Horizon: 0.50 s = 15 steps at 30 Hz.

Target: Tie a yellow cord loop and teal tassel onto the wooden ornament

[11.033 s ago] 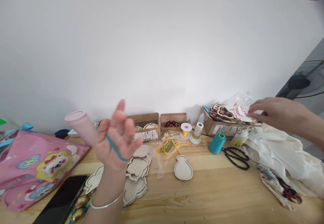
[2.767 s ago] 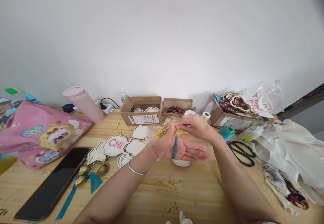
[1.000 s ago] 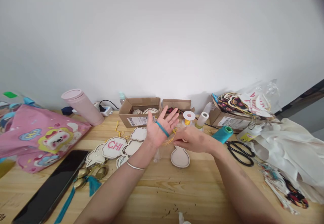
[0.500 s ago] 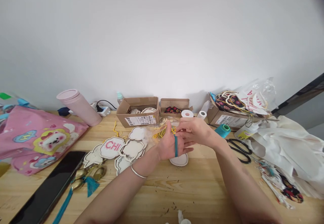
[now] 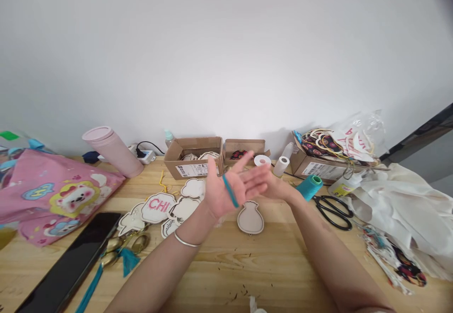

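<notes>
My left hand (image 5: pixel 217 198) is raised palm up over the wooden table (image 5: pixel 276 266), fingers stretched out and apart. A band of teal thread (image 5: pixel 230 191) is wound across its palm. My right hand (image 5: pixel 280 189) sits just behind the left fingers, and its own fingertips are hidden by them. A teal thread spool (image 5: pixel 308 187) stands just right of my right wrist. Below both hands a gourd-shaped wooden cutout (image 5: pixel 250 218) lies flat. A silver bangle (image 5: pixel 184 241) circles my left wrist.
Wooden cloud cutouts, one lettered "CHI" (image 5: pixel 157 205), lie left of centre. Black scissors (image 5: pixel 334 211) and white cloth (image 5: pixel 403 209) are at the right. A phone (image 5: pixel 71 266), teal tassel (image 5: pixel 125 260), pink bag (image 5: pixel 53 195) and pink tumbler (image 5: pixel 109 150) are at the left. Cardboard boxes (image 5: pixel 193 159) line the wall.
My left hand turned from sideways to palm up and spread its fingers. My right hand moved from in front of the left fingers to behind them.
</notes>
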Each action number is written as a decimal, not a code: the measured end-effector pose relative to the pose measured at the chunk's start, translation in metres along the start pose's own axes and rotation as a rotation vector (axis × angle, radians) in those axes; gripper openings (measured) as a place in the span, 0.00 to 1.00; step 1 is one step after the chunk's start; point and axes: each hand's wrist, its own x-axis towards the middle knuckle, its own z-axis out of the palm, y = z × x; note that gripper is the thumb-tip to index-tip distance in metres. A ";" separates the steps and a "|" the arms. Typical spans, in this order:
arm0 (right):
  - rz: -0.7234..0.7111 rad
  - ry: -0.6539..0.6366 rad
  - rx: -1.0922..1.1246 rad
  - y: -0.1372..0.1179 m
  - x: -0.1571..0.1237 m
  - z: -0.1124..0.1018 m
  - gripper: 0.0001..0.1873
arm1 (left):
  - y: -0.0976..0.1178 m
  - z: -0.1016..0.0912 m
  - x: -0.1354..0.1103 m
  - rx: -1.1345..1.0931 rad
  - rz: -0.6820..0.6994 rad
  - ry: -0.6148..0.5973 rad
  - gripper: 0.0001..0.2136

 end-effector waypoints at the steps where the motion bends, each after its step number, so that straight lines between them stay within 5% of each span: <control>1: -0.023 -0.030 -0.024 -0.003 0.000 0.001 0.09 | 0.003 -0.001 0.002 -0.027 0.103 0.065 0.40; 5: -0.086 -0.159 -0.203 -0.017 -0.002 0.003 0.10 | 0.010 -0.013 0.008 -0.080 0.292 0.252 0.34; 15: 0.027 -0.147 -0.492 -0.021 -0.012 -0.006 0.10 | -0.004 -0.025 0.010 0.001 0.204 0.289 0.26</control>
